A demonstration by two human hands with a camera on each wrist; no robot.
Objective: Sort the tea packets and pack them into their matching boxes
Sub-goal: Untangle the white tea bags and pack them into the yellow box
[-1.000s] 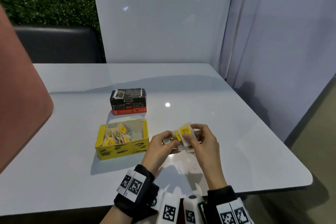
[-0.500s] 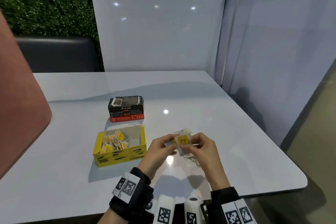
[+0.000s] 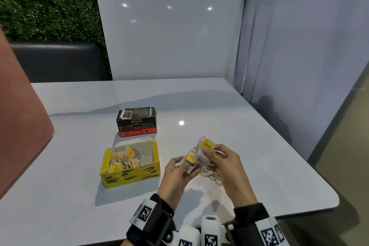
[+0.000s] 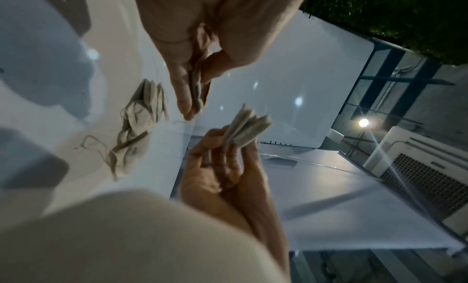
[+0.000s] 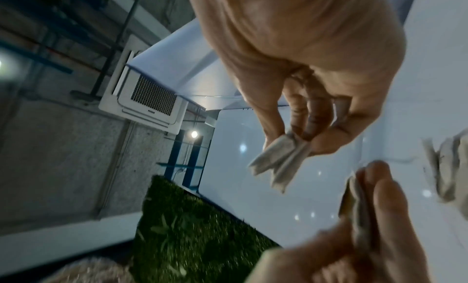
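Observation:
My left hand (image 3: pixel 184 167) pinches a small bunch of tea bags (image 3: pixel 190 159) with a yellow tag. My right hand (image 3: pixel 209 155) grips a thicker, fanned bunch of tea bags (image 3: pixel 206 146), yellow tag on top, a little higher. In the left wrist view the left hand (image 4: pixel 192 107) pinches thin bags (image 4: pixel 198 91) above the right hand's stack (image 4: pixel 248 129). Several loose bags (image 3: pixel 212 175) with strings lie on the table beneath both hands. Left of my hands, the open yellow box (image 3: pixel 129 177) holds several yellow-tagged bags. Behind it stands the closed black and red box (image 3: pixel 136 124).
The white table (image 3: pixel 259 156) has its rounded front right corner close to my right wrist. A reddish chair back (image 3: pixel 18 136) stands at the left edge. A white wall panel and a dark seat are beyond the far edge.
The single bunch that both hands held together is now split: the left hand keeps a small part, the right hand has drawn the larger part up and to the right.

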